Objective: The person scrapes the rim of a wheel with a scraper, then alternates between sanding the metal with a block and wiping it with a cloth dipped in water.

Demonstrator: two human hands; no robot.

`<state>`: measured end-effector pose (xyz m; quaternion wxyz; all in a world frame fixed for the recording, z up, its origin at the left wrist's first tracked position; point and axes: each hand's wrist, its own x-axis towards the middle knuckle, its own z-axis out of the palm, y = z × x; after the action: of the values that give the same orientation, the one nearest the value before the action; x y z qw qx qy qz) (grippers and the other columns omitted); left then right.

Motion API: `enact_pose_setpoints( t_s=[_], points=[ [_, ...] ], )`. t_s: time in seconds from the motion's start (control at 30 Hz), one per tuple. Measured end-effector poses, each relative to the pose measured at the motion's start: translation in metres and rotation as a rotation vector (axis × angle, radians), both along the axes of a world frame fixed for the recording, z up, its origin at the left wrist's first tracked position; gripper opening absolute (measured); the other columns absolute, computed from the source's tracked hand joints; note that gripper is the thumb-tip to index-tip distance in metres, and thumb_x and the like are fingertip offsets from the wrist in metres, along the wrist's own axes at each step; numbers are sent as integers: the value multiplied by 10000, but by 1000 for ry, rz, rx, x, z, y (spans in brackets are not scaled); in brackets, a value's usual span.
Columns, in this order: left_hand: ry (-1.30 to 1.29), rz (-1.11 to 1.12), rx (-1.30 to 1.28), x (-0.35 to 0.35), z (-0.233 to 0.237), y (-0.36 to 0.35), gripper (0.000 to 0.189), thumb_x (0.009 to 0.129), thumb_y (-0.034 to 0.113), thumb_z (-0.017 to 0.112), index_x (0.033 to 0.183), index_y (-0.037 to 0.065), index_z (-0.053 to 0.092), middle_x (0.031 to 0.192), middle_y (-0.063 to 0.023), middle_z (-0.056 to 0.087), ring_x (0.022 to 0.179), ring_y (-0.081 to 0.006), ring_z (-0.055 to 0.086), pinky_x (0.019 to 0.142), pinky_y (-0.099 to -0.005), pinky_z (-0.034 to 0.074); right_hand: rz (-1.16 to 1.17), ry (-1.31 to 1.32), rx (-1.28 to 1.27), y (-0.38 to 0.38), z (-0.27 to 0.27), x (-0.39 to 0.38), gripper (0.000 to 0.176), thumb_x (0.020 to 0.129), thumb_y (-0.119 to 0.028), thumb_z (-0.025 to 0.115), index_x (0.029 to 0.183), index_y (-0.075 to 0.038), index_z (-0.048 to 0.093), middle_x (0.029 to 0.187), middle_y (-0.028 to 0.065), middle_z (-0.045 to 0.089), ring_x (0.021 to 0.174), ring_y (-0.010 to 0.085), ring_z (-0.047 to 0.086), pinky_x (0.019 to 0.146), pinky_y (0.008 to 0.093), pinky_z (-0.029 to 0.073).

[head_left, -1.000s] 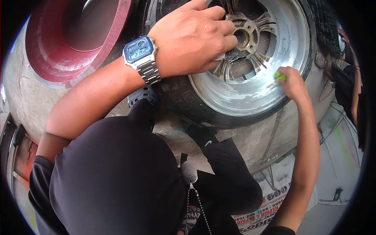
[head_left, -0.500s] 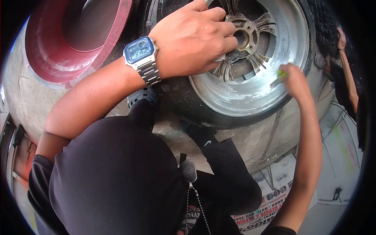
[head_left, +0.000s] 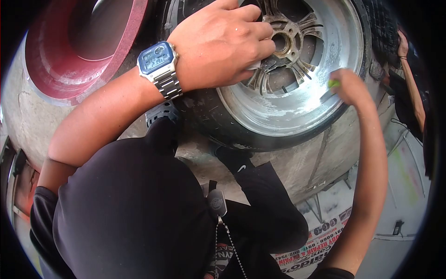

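A silvery alloy wheel rim (head_left: pixel 290 109) with grimy spokes sits inside a black tire (head_left: pixel 253 142). My left hand (head_left: pixel 223 44), wearing a steel-band digital watch (head_left: pixel 158 65), lies across the near-left spokes with its fingers curled down. A sliver of whitish material (head_left: pixel 253 66), perhaps cloth or paper, pokes out beneath it; most of it is hidden. At the rim's right inner side my right hand (head_left: pixel 350 88), blurred by motion, is closed on a small tool with a yellow-green handle (head_left: pixel 333 83). The tool's thin dark end points down at the bare metal barrel.
A red wheel barrel (head_left: pixel 69 69) stands at upper left on the concrete (head_left: pixel 195 160). Another tire (head_left: pixel 383 28) is at the right, touched by another person's hand (head_left: pixel 403 44). My black-clothed leg (head_left: pixel 274 195) and a hanging metal tag (head_left: pixel 216 202) are below, over a printed banner (head_left: pixel 325 244).
The view has shifted slightly, moving the wheel left in the picture. My right hand has moved a little right and up against the rim. The left hand keeps its place on the spokes.
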<state>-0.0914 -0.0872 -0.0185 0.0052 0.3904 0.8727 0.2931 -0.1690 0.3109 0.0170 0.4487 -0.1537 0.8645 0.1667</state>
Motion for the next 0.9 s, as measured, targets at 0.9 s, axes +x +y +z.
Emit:
enact_pose_setpoints(
  t_s=[0.9],
  points=[
    [7,36,-83,6,-6,4,459,764,307,867,1160,166,683,1114,12,623,1092,-217,587,932,-370,475,-93,662,-42,-12,6,149,236,918,-84,743,1144,-55,683,1020,150,712,895,384,733,757,490,594]
  ],
)
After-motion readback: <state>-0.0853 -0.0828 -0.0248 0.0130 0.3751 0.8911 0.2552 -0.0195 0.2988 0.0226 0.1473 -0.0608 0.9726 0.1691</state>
